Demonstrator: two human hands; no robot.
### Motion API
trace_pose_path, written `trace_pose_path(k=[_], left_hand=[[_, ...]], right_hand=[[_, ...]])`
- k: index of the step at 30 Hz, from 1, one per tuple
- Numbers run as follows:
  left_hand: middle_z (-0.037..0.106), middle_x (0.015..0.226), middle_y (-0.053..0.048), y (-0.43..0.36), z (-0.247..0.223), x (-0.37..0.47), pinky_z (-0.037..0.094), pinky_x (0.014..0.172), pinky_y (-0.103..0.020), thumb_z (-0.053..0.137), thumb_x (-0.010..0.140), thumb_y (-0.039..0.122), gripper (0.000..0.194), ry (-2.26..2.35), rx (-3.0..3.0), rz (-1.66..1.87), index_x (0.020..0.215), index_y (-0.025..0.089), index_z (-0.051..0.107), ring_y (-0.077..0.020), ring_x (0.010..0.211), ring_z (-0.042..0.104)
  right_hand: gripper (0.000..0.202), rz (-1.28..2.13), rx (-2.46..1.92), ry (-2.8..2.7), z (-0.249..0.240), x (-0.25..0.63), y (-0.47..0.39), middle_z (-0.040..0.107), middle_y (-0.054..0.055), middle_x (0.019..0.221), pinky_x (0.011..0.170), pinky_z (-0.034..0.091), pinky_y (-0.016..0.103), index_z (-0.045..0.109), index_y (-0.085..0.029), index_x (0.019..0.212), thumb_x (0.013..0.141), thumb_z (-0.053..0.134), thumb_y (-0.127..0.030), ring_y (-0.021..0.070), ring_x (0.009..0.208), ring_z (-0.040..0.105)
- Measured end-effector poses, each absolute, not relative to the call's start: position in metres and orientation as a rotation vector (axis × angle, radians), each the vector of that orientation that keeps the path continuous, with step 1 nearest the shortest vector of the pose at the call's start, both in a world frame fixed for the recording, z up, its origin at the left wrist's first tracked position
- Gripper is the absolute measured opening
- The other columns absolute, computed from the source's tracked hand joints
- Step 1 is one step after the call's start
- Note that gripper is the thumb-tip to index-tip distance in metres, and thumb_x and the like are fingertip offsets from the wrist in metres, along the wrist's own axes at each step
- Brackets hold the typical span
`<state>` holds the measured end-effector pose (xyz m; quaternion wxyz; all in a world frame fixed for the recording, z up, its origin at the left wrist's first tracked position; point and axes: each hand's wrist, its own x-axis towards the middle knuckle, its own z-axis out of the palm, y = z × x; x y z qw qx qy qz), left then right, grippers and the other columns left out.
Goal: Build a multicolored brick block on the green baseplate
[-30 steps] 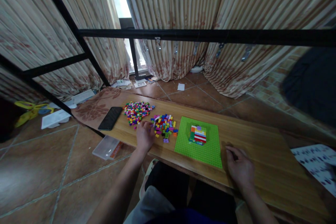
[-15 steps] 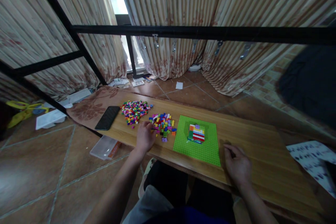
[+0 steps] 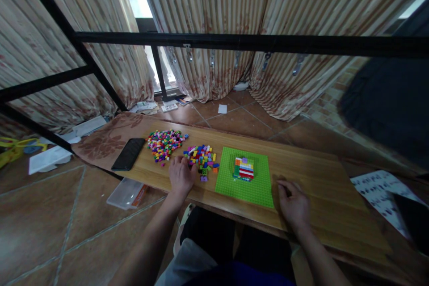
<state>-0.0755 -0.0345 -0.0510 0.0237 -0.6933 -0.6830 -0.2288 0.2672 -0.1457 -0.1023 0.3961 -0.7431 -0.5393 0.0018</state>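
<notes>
A green baseplate (image 3: 261, 187) lies on the wooden table, bearing a small multicoloured brick block (image 3: 244, 170) with a purple piece on top. To its left is a loose pile of bricks (image 3: 203, 156), and beyond that a pile of smaller pieces (image 3: 165, 143). My left hand (image 3: 181, 174) rests at the left front edge of the nearer pile, fingers curled; whatever it might hold is hidden. Beside the baseplate's right edge, my right hand (image 3: 293, 202) lies on the table with its fingers curled in, and what is between them is too small to make out.
A black phone (image 3: 128, 154) lies at the table's left part, near a brown patterned cloth (image 3: 109, 136). Below that edge a clear plastic box (image 3: 124, 193) sits on the floor. A black metal bar (image 3: 214, 41) crosses beyond the table. Printed paper (image 3: 372, 190) is at the right.
The camera view has shifted, so the scene sits slightly further left. My left hand's fingers have moved a little towards the left, off the brick pile's edge. My right hand stays beside the baseplate.
</notes>
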Motion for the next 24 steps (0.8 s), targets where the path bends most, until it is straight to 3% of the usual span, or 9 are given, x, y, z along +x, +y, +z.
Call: trace_pose_path(k=[4, 10, 15, 20, 24], left_hand=[[0.064, 0.097, -0.012, -0.038, -0.044, -0.072, 0.048, 0.082, -0.037, 0.057, 0.080, 0.025, 0.014, -2.089, -2.212, -0.906, 0.087, 0.015, 0.062, -0.0269, 0.094, 0.061], [0.063, 0.073, -0.001, -0.040, -0.041, -0.052, 0.047, 0.064, -0.027, 0.058, 0.076, 0.020, 0.011, -2.221, -2.443, -1.533, 0.087, 0.018, 0.057, -0.0155, 0.065, 0.062], [0.064, 0.074, 0.001, -0.031, -0.046, -0.029, 0.048, 0.066, -0.023, 0.062, 0.068, 0.014, 0.012, -2.251, -2.560, -2.129, 0.080, 0.017, 0.058, -0.0128, 0.068, 0.062], [0.066, 0.074, 0.000, -0.019, -0.046, -0.003, 0.049, 0.069, -0.023, 0.058, 0.072, 0.010, 0.011, -2.094, -2.764, -2.012, 0.079, 0.016, 0.063, -0.0126, 0.071, 0.062], [0.068, 0.080, -0.002, -0.010, -0.040, 0.021, 0.050, 0.076, -0.026, 0.054, 0.077, 0.008, 0.015, -1.746, -3.015, -1.659, 0.081, 0.017, 0.067, -0.0137, 0.077, 0.063]], right_hand=[[0.034, -0.002, -1.882, -1.363, -0.100, 0.266, -0.145, 0.068, 0.011, 0.094, 0.075, 0.049, 0.035, 0.070, -0.018, 0.089, 0.086, 0.046, -0.043, 0.0224, 0.080, 0.063], [0.032, 0.001, -1.867, -1.367, -0.097, 0.263, -0.145, 0.068, 0.010, 0.094, 0.075, 0.049, 0.035, 0.070, -0.018, 0.089, 0.087, 0.046, -0.040, 0.0222, 0.082, 0.063], [0.031, -0.009, -1.856, -1.377, -0.097, 0.263, -0.144, 0.068, 0.010, 0.091, 0.075, 0.049, 0.035, 0.070, -0.018, 0.087, 0.086, 0.046, -0.039, 0.0220, 0.080, 0.063], [0.031, 0.008, -1.847, -1.367, -0.099, 0.264, -0.144, 0.068, 0.010, 0.092, 0.076, 0.049, 0.035, 0.069, -0.019, 0.088, 0.086, 0.046, -0.038, 0.0219, 0.081, 0.064], [0.031, 0.006, -1.852, -1.353, -0.099, 0.263, -0.144, 0.068, 0.010, 0.093, 0.077, 0.050, 0.036, 0.069, -0.019, 0.089, 0.086, 0.046, -0.039, 0.0223, 0.082, 0.064]])
